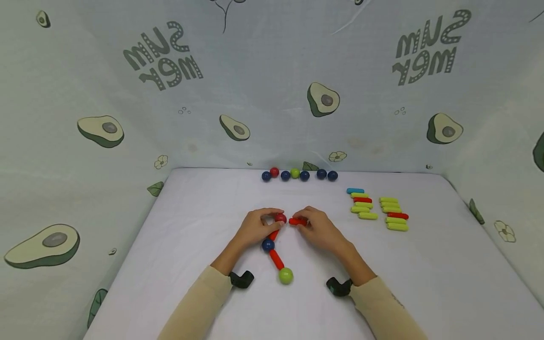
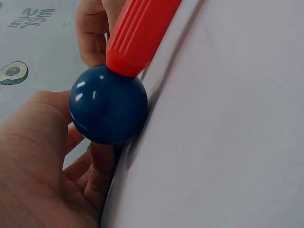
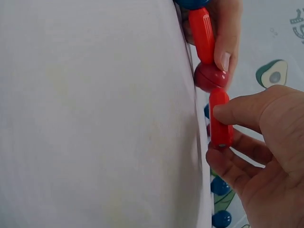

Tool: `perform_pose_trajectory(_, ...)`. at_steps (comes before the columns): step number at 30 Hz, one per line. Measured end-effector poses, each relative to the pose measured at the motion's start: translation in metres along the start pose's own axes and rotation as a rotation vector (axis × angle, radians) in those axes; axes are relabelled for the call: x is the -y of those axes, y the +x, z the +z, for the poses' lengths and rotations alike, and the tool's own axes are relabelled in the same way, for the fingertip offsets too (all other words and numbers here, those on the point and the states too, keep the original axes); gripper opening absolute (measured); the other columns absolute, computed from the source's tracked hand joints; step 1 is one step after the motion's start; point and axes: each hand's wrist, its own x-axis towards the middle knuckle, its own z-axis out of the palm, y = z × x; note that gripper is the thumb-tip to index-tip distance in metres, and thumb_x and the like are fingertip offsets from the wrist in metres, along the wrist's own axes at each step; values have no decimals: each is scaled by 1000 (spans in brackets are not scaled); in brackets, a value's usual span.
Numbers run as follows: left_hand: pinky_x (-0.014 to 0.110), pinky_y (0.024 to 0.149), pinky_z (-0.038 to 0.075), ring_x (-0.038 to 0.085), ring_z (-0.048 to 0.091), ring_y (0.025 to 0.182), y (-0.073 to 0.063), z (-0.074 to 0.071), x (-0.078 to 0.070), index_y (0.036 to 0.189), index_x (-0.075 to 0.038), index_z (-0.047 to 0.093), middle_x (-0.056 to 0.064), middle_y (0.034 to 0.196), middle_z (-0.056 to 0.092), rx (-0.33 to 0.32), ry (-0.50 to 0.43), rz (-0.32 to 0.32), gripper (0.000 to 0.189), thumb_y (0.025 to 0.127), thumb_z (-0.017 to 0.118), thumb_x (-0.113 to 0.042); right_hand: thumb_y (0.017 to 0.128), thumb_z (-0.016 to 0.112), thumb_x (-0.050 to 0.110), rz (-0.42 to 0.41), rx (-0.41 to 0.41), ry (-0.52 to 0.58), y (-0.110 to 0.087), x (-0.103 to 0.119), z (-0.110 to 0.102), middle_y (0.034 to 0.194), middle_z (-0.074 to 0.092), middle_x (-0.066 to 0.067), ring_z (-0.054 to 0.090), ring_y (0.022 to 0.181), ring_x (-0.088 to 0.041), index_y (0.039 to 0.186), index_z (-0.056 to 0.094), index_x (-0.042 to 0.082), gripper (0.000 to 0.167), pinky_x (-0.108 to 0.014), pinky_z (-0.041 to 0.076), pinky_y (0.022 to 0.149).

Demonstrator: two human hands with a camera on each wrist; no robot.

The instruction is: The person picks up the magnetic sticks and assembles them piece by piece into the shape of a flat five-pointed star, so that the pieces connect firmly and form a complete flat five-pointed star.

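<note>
On the white table, my left hand grips a red ball at the far end of a chain. From that ball a red rod leads to a blue ball, then a second red rod runs to a green ball. My right hand pinches a loose red rod between thumb and fingers. Its tip is right at the red ball in the right wrist view. In the left wrist view, the blue ball partly hides my left fingers.
Several balls, among them a blue one and a green one, line the table's back edge. At the right lie two columns of rods, mostly yellow-green, with red ones and a blue one. A printed cloth hangs behind.
</note>
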Motion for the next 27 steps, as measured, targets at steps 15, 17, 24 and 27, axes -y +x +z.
perform_pose_trajectory(15,25,57,46,12,54,65,3,0,4,113,-23,73,-6,102,67,-60,47,56,26,92,77,-38,96,72,11,26,-36,14,4,-1,5,108,69,-3,60,95,-18,118,73,11,22,-38,56,90)
perform_pose_trajectory(17,29,68,49,13,55,76,4,0,3,109,-21,72,-5,100,67,-77,85,76,26,91,77,-39,96,71,9,11,-45,33,7,-1,5,106,69,-4,61,94,-18,116,73,10,20,-38,56,89)
perform_pose_trajectory(24,33,87,50,15,54,99,5,7,1,121,-21,75,0,113,69,-25,259,129,35,91,74,-39,96,69,4,-46,-51,67,14,5,9,108,71,-5,63,96,-18,114,73,9,19,-39,56,91)
perform_pose_trajectory(27,27,78,45,15,53,94,4,9,-2,119,-19,76,2,108,68,-16,292,130,30,93,73,-33,96,69,5,-57,-52,62,18,6,9,107,71,-5,64,95,-18,115,73,8,20,-38,57,90)
